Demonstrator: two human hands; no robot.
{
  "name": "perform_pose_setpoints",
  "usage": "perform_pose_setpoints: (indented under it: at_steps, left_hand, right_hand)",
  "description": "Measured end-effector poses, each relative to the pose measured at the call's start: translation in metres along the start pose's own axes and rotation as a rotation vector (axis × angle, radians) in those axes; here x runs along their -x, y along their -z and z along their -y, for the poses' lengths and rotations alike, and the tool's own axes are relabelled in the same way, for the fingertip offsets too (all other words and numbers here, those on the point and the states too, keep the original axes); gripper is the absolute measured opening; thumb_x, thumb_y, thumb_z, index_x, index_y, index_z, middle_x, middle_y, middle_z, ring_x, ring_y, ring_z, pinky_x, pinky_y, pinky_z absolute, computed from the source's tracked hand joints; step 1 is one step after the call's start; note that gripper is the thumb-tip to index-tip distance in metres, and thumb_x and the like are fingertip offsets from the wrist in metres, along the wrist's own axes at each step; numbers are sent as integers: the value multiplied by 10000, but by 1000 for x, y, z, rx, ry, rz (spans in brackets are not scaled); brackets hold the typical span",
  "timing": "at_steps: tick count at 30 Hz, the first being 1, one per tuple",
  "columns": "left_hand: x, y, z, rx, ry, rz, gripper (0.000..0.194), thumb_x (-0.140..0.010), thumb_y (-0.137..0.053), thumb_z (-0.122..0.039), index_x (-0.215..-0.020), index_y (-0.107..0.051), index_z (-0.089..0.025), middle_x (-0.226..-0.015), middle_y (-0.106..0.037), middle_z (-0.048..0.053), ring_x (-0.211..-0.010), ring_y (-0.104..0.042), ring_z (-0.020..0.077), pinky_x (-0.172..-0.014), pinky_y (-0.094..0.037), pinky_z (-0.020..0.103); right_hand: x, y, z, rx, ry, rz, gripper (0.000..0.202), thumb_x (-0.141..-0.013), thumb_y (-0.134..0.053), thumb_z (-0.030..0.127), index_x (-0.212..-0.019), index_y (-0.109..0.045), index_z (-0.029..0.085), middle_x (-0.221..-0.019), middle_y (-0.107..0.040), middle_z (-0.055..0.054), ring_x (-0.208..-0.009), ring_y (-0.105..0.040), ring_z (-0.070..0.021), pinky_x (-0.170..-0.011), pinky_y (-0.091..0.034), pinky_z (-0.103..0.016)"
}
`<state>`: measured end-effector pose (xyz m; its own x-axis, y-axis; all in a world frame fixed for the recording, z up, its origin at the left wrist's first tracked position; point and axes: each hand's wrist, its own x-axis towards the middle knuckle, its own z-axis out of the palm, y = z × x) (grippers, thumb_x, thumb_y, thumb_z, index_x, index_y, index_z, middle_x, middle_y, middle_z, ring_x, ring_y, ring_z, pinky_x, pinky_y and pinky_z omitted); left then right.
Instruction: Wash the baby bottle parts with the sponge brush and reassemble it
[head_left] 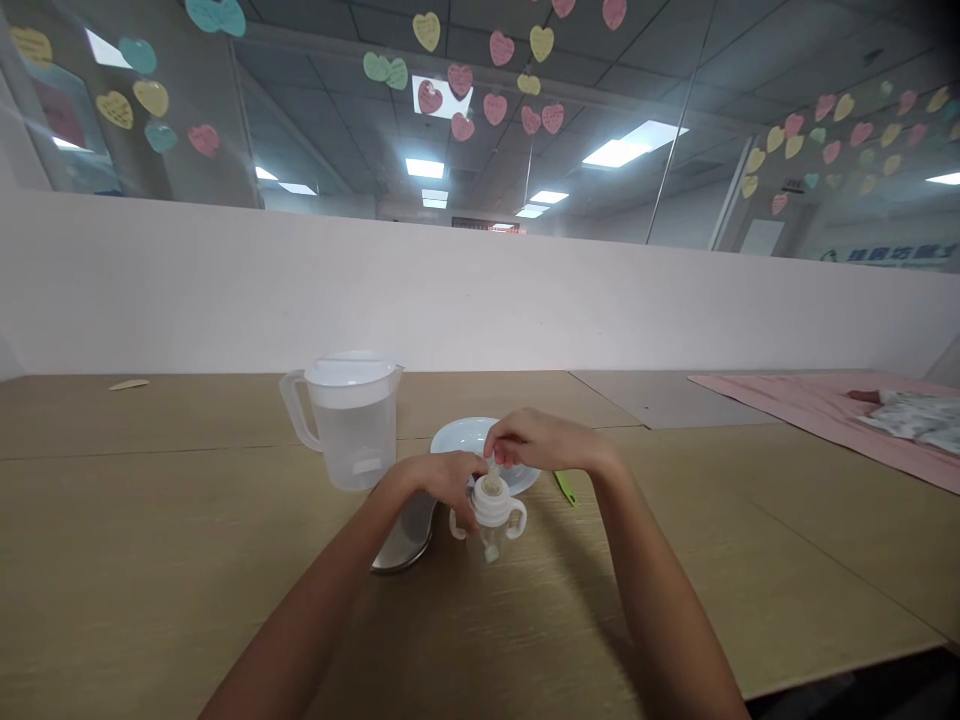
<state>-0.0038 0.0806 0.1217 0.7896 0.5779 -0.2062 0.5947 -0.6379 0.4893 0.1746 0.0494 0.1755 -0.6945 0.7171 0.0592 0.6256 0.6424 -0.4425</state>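
A clear baby bottle with white side handles and a white collar stands upright on the table in front of me. My left hand grips it from the left, with fingers around its side and near the collar. Above the bottle, my right hand has its fingertips pinched at the top of the pale nipple. Behind both hands is a white dish, partly covered by them. A metal tray lies under my left forearm, mostly hidden. The green handle of a utensil shows beside the dish.
A translucent lidded pitcher stands left of the dish. At the far right, a pink cloth bears a patterned white bundle. A small flat tan piece lies at the back left. A low white wall closes the table's back.
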Motion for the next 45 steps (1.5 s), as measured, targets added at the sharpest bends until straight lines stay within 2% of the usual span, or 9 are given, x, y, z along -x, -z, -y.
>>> perform_pose_setpoints:
  at_steps: [5, 9, 16, 19, 24, 29, 33, 39, 45]
  left_hand:
    - [0, -1, 0, 18, 3, -40, 535, -468, -771, -258, -968, -594, -189, -964, -639, -2, -882, -584, 206, -744, -449, 268]
    - [0, -1, 0, 15, -5, -30, 533, -462, -789, -325, -951, -615, -204, -973, -650, -8, -922, -580, 218, -769, -451, 276]
    - [1, -2, 2, 34, -26, -38, 496, -456, -794, -337, -894, -620, -181, -908, -659, -10, -880, -594, 216, -750, -461, 278]
    - [1, -3, 2, 39, -12, -54, 484, -461, -790, -338, -887, -618, -185, -922, -652, -10, -895, -591, 216, -753, -461, 275]
    - [4, -2, -2, 17, 1, -53, 568, -462, -791, -349, -978, -610, -195, -971, -642, -3, -919, -587, 217, -774, -455, 273]
    - [22, 9, -13, -7, 62, -137, 824, -457, -786, -427, -1208, -507, -235, -1187, -570, 22, -1062, -532, 224, -873, -411, 270]
    - [34, 18, -24, 3, 59, -227, 756, -554, -720, -485, -1237, -488, -257, -1253, -528, 11, -1124, -485, 213, -892, -387, 259]
    - [29, 12, -40, -110, 70, -173, 504, -643, -657, -408, -1110, -600, -226, -1006, -628, 31, -902, -573, 207, -710, -413, 251]
    - [37, 15, -48, -93, -6, -304, 354, -698, -608, -305, -1045, -634, -234, -978, -635, 20, -853, -572, 176, -670, -404, 231]
  right_hand:
    - [2, -7, 21, 98, -141, -34, 193, -837, -458, 256, -837, -631, 171, -684, -597, -17, -582, -509, -112, -498, -322, -214]
    - [-1, -11, 22, 223, -126, -57, 132, -782, -532, 191, -871, -630, 190, -736, -597, -15, -612, -489, -107, -514, -302, -210]
    - [0, -9, 14, 149, -43, 0, 189, -677, -501, 53, -750, -633, 167, -696, -604, 3, -588, -491, -90, -515, -324, -198]
    - [0, -7, 12, 113, 6, -35, 217, -647, -503, 42, -757, -641, 167, -714, -609, 3, -617, -511, -95, -542, -354, -197]
    - [10, 3, 17, 48, 63, -215, 179, -678, -500, 99, -771, -636, 171, -727, -610, -1, -642, -523, -106, -573, -389, -213]
    - [26, 16, 25, -69, 52, -566, 145, -706, -497, 161, -774, -625, 169, -703, -599, 0, -637, -524, -110, -577, -409, -224]
    - [33, 21, 20, -105, 17, -767, 144, -697, -504, 187, -763, -630, 164, -676, -577, 1, -612, -505, -111, -546, -402, -224]
    - [38, 23, 15, -94, -16, -836, 146, -693, -500, 204, -751, -628, 165, -641, -549, 8, -567, -481, -101, -527, -396, -227]
    - [40, 23, 17, -82, -1, -867, 158, -696, -491, 232, -744, -622, 157, -644, -551, -6, -575, -488, -110, -527, -401, -231]
